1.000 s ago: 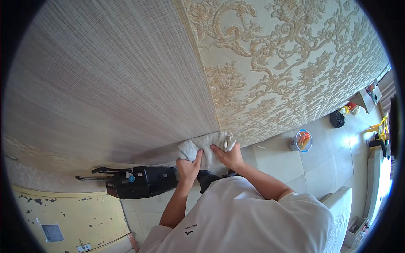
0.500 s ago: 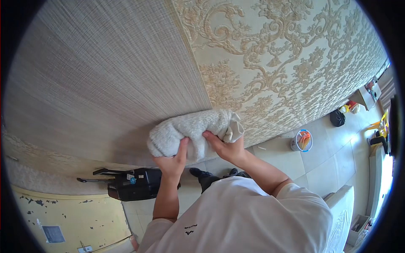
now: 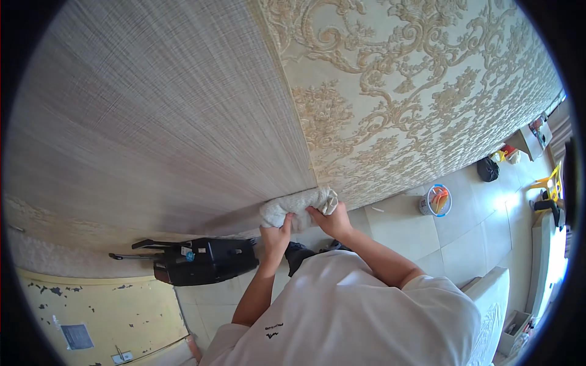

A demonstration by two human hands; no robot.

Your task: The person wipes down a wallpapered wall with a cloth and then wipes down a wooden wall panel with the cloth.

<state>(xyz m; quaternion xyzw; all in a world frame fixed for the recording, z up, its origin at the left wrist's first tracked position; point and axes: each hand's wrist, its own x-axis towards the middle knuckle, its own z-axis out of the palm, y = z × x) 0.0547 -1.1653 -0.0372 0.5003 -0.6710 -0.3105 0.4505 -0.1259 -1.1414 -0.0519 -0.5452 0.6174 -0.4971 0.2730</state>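
Observation:
Both hands hold a folded, fluffy light-grey towel (image 3: 296, 203) from below. At its left end is my left hand (image 3: 276, 236), with the thumb on the near face. My right hand (image 3: 331, 221) grips the right end, beside a creased pale flap. The towel lies against the lower part of a grey, wood-grained panel (image 3: 183, 110), near its corner with the patterned wall. The fingers behind the towel are hidden.
Raised floral wallpaper (image 3: 403, 79) covers the wall at right. A black suitcase (image 3: 210, 261) stands on the left, near a peeling yellow door (image 3: 104, 317). On the tiled floor are a bucket (image 3: 425, 207) holding orange items and a black bag (image 3: 488, 169).
Both hands have moved the towel down the panel, toward my body and slightly right. It looks smaller and farther from the camera. More of the suitcase shows.

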